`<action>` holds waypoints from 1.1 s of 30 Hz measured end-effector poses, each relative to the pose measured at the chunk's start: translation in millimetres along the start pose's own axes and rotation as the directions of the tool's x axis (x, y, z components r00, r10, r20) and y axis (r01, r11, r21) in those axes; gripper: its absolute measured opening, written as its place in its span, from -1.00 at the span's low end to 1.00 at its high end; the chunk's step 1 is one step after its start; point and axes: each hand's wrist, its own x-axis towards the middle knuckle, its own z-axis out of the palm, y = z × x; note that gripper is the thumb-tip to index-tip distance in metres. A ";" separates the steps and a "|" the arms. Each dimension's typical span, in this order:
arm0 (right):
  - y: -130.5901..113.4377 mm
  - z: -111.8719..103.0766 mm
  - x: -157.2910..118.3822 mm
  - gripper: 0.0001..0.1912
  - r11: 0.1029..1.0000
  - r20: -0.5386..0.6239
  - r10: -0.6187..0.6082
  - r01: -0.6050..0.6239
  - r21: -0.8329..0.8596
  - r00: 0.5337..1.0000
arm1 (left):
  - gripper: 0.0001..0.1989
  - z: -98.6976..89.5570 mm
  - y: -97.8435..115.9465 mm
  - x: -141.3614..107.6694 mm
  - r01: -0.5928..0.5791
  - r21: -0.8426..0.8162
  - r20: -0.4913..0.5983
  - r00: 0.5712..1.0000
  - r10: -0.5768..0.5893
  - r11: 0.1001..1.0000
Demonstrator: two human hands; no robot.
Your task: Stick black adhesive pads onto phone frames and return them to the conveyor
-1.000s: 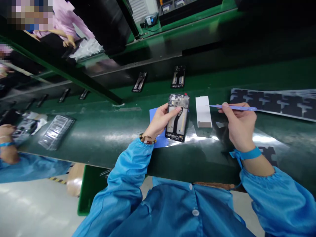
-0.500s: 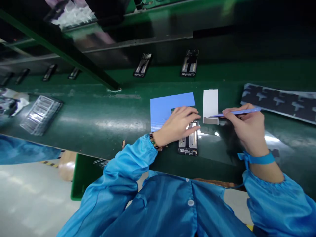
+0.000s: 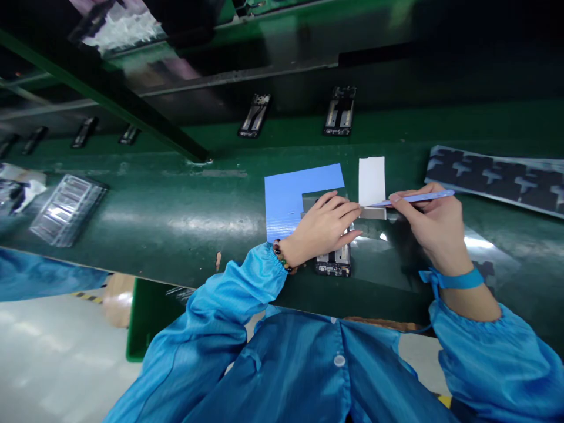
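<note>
My right hand (image 3: pixel 434 226) is closed on blue-violet tweezers (image 3: pixel 414 198), whose tips touch the lower part of a small white sheet (image 3: pixel 371 179). A grey strip (image 3: pixel 373 213) runs along that sheet's bottom edge and looks slightly lifted. My left hand (image 3: pixel 324 229) lies over an opened phone (image 3: pixel 333 267), fingers outstretched, its fingertips at the sheet's lower left corner. Most of the phone's upper part is hidden under this hand. To the left is an L-shaped blue sheet (image 3: pixel 282 197), partly behind my left fingers.
Two more opened phones (image 3: pixel 339 114) (image 3: pixel 254 117) lie at the back of the green bench. Sheets with black die-cut pieces (image 3: pixel 493 176) are at right. Clear plastic trays (image 3: pixel 68 211) sit at left, near a slanting green post (image 3: pixel 132 97). A green bin (image 3: pixel 150 320) stands below.
My left hand has moved slightly right, its fingertips now reaching the white sheet's corner. The tweezers have shifted a little along the grey strip, which now appears raised.
</note>
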 end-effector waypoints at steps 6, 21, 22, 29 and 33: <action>-2.2 -0.6 -0.7 -0.54 1.000 0.010 0.011 -0.011 -0.015 1.000 | -0.55 -1.4 1.1 1.5 0.009 -0.007 0.018 1.000 -0.009 1.000; -7.0 -0.6 -2.4 -0.58 0.999 0.048 0.054 -0.054 0.000 0.997 | -0.53 -1.2 0.9 2.0 -0.001 0.018 0.019 1.000 0.001 1.000; -7.2 0.1 -3.0 -0.58 0.999 0.047 0.049 -0.050 0.003 0.998 | -0.53 -1.2 0.8 1.7 -0.002 0.018 0.021 1.000 0.002 1.000; -19.9 0.2 -0.9 -0.49 0.997 -0.080 0.036 -0.030 0.075 0.996 | -0.53 2.0 1.8 2.1 0.005 0.004 0.028 1.000 -0.005 1.000; -36.3 -8.3 -13.9 -0.58 0.995 -0.119 0.009 0.003 0.102 0.993 | -0.51 0.4 -0.4 4.1 0.019 -0.032 0.022 1.000 -0.018 0.999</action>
